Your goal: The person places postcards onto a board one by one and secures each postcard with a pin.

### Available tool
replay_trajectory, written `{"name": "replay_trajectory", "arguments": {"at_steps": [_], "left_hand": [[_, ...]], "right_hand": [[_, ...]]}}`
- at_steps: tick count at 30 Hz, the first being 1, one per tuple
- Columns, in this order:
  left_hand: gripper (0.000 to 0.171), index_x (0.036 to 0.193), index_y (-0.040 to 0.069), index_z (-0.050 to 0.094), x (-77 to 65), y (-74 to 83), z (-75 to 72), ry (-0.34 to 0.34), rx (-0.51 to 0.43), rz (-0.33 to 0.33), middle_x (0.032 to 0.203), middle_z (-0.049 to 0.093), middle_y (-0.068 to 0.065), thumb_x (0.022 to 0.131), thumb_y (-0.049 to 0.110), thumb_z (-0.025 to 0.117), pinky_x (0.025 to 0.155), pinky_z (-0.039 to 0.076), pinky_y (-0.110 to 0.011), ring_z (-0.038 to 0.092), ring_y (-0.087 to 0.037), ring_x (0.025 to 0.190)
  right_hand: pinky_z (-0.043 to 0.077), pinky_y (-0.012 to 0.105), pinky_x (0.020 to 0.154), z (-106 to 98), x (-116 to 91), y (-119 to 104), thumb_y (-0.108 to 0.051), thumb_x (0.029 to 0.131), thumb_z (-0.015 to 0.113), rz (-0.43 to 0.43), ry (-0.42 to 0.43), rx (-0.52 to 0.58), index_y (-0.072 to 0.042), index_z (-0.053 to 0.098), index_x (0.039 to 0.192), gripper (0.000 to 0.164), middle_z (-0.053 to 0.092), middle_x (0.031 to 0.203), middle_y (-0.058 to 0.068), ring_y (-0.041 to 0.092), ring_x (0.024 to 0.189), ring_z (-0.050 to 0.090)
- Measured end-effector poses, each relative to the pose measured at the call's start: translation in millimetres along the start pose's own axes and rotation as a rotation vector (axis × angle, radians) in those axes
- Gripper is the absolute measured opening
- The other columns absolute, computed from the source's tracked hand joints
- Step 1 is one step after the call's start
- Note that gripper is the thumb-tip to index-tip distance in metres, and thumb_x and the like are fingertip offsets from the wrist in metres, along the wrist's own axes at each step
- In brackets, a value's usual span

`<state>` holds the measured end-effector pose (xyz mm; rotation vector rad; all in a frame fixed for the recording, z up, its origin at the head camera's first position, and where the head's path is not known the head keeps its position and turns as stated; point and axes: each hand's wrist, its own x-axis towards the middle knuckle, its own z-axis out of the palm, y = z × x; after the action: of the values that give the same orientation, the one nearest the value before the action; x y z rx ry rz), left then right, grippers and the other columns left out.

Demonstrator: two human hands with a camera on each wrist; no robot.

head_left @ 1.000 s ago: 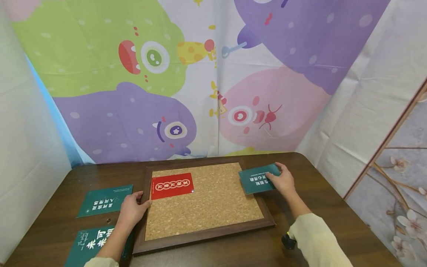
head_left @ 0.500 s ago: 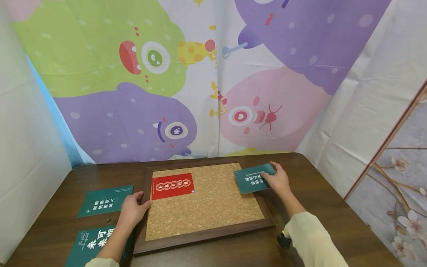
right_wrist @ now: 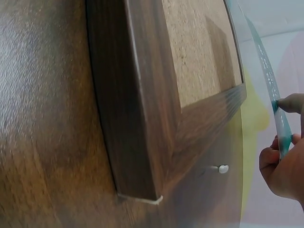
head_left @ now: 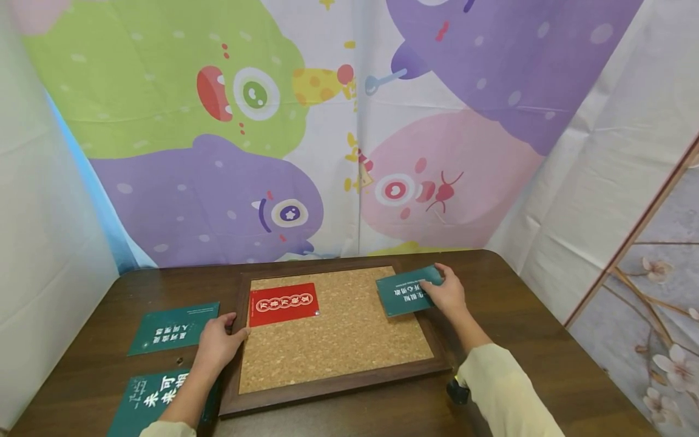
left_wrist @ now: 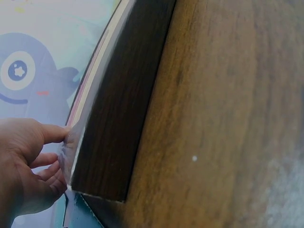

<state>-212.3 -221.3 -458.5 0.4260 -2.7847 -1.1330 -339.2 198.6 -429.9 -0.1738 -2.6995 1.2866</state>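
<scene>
In the head view a cork board with a dark wooden frame lies on the table. My left hand grips the frame's left side, thumb on top and fingers curled against the edge. A red card with white lettering lies at the board's upper left, a small clear pin at its lower right corner. Between thumb and fingers, my right hand pinches a green card by its right end. That card hangs tilted over the board's upper right; the right wrist view shows a gap beneath it.
Two more green cards, an upper one and a lower one, lie left of the board; my left forearm partly covers the lower. A small shiny piece sits beside the frame. A cartoon curtain hangs behind the table.
My right hand has carried the green card leftward, further over the board's upper right. My left hand stays at the frame's left side.
</scene>
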Motion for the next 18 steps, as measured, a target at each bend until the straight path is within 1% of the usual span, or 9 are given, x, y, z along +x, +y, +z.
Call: {"name": "replay_trajectory", "arguments": {"at_steps": [6,11,18], "left_hand": [[0.054,0.124,-0.012,0.040,0.0,-0.6,-1.0,-0.002,-0.001,0.015,0.118,0.044,-0.031,0.082,0.018,0.058,0.088,0.039,-0.054,0.042,-0.042,0.108],[0.054,0.124,-0.012,0.040,-0.1,-1.4,-1.2,-0.003,0.001,0.017,0.118,0.045,-0.030,0.082,0.018,0.057,0.089,0.038,-0.053,0.042,-0.041,0.108],[0.054,0.124,-0.012,0.040,-0.3,-1.1,-1.2,-0.003,-0.001,0.018,0.118,0.044,-0.030,0.082,0.018,0.058,0.090,0.038,-0.054,0.041,-0.041,0.110]], "right_hand": [[0.049,0.030,0.065,5,0,-3,-0.027,0.079,0.060,-0.005,0.000,-0.004,-0.010,0.035,0.133,0.062,0.051,0.115,0.020,0.029,0.094,0.053],[0.050,0.031,0.067,10,2,-5,-0.026,0.079,0.061,-0.011,0.002,-0.003,-0.010,0.035,0.133,0.062,0.053,0.113,0.020,0.029,0.093,0.054],[0.048,0.035,0.073,16,2,-9,-0.026,0.079,0.061,-0.027,0.007,-0.012,-0.010,0.035,0.132,0.062,0.052,0.115,0.019,0.029,0.094,0.052]]}}
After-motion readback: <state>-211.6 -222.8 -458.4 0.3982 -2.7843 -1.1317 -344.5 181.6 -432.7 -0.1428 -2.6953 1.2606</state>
